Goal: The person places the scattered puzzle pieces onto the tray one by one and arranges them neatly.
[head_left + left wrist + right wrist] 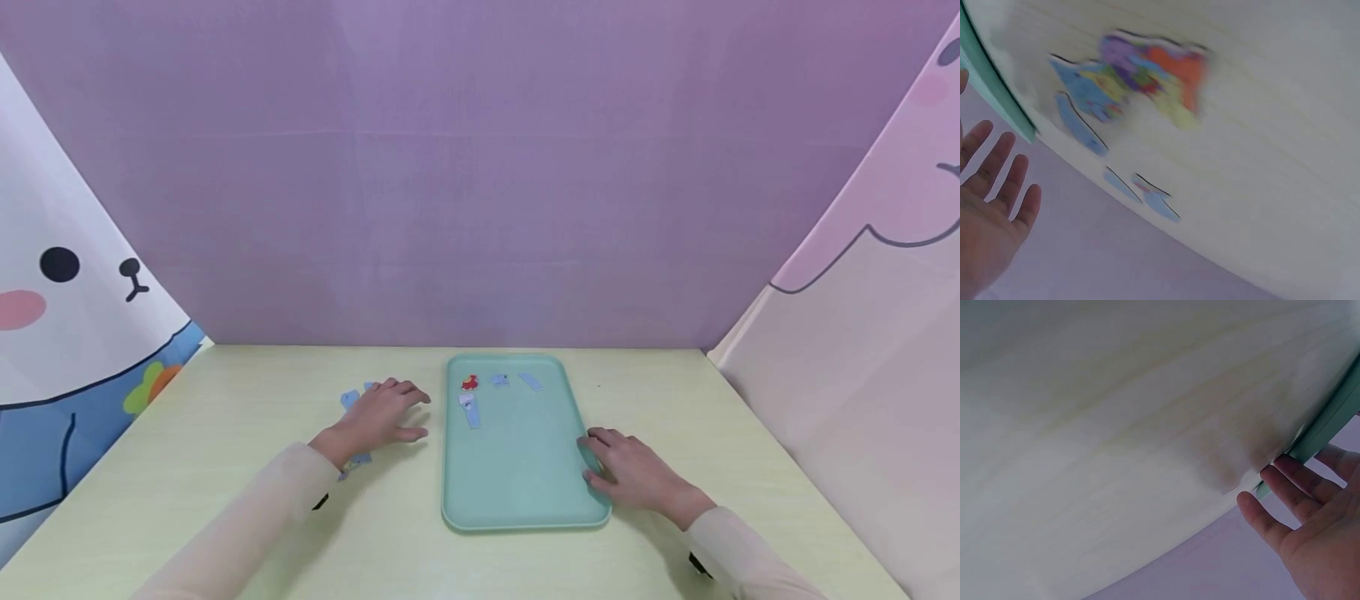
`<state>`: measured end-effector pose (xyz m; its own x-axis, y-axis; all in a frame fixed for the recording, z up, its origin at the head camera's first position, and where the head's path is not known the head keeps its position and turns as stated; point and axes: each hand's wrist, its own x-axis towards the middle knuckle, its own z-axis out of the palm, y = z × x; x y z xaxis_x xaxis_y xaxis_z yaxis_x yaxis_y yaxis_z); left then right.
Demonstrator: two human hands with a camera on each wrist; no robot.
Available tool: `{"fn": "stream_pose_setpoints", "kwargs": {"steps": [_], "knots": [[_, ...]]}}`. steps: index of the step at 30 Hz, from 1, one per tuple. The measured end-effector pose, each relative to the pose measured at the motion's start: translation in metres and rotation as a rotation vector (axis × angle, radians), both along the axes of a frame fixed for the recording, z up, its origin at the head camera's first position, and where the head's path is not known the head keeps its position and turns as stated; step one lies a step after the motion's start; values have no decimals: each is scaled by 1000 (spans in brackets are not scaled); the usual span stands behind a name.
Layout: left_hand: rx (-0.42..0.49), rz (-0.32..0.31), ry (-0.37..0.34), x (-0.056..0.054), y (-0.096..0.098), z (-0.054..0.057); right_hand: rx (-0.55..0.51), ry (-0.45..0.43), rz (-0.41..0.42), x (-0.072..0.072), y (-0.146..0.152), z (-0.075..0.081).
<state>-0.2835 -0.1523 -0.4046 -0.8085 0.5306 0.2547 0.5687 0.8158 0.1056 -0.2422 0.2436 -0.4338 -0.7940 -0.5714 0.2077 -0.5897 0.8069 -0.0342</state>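
My left hand (378,417) hovers over the table to the left of a mint-green tray (525,483), its fingers spread and holding nothing. Beneath and around it lie colourful flat cut-out pieces (1154,69) that look like puzzle pieces, partly hidden by the hand in the head view. At the tray's right side, my right hand (633,471) touches the rim with loosely extended fingers. Inside the tray, near its far end, are a small red piece (469,382), a pale blue piece (500,380), a slanted blue strip (531,382) and a longer blue piece (470,412).
The pale wooden table (247,400) ends at a purple cloth backdrop (480,208). Cartoon-printed cloths hang on the left (67,333) and on the right (877,333). Several smaller blue pieces (1121,184) lie apart from the larger colourful ones.
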Motion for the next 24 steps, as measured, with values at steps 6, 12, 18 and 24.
{"fn": "stream_pose_setpoints", "kwargs": {"steps": [6,12,18,24], "knots": [[-14,7,21,5,-19,-4,-2,14,3,0,0,0],[-58,16,27,10,-32,-8,-4,12,-1,-2,1,-3],[-72,39,-3,14,-42,-11,-7,3,0,-1,1,-1],[-61,55,-18,17,-48,-13,-2,-12,-1,0,0,1]]}}
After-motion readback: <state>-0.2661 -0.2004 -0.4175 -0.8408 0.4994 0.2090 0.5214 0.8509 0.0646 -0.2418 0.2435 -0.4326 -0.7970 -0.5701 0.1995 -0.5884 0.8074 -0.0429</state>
